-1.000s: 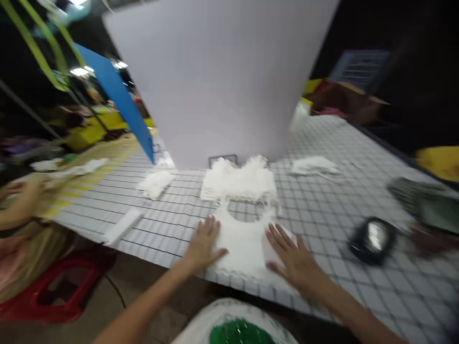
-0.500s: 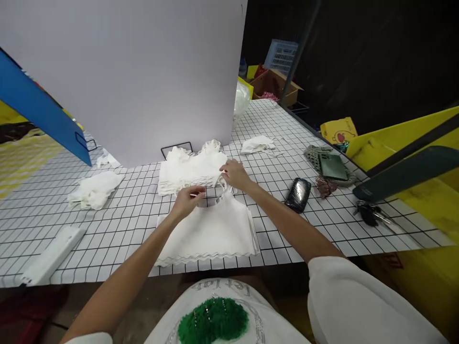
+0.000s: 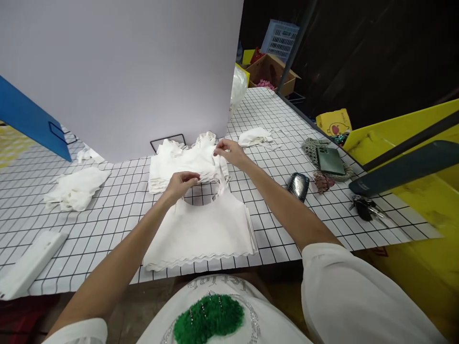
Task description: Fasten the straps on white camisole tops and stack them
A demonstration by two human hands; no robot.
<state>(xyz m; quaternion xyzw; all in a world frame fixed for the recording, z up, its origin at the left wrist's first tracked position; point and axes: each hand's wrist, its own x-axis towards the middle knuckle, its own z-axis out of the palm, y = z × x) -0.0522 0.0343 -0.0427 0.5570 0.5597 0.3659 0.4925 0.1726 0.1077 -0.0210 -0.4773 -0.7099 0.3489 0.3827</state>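
A stack of white sleeveless tops (image 3: 201,229) with wavy hems lies flat at the table's front edge. Pinched in the fingertips of my right hand (image 3: 231,153) is the right shoulder strap (image 3: 221,174) of the uppermost top, drawn upward. My left hand (image 3: 181,185) hovers by the left strap, its thumb and fingers stretched out and slightly apart; part of that strap is hidden beneath it. Just behind, a second pile of folded white tops (image 3: 179,162) rests against a large pale upright board (image 3: 143,81).
White garments (image 3: 77,188) lie to the left, beyond a long white box-like bar (image 3: 34,260). On the right are a shiny black case (image 3: 298,186), a dark green phone (image 3: 330,160) and keys (image 3: 367,208). Another white cloth (image 3: 255,136) sits behind my right hand.
My right hand has lifted away from me, pulling the strap up straighter. My left hand has shifted slightly up and left. The camera view has moved a little.
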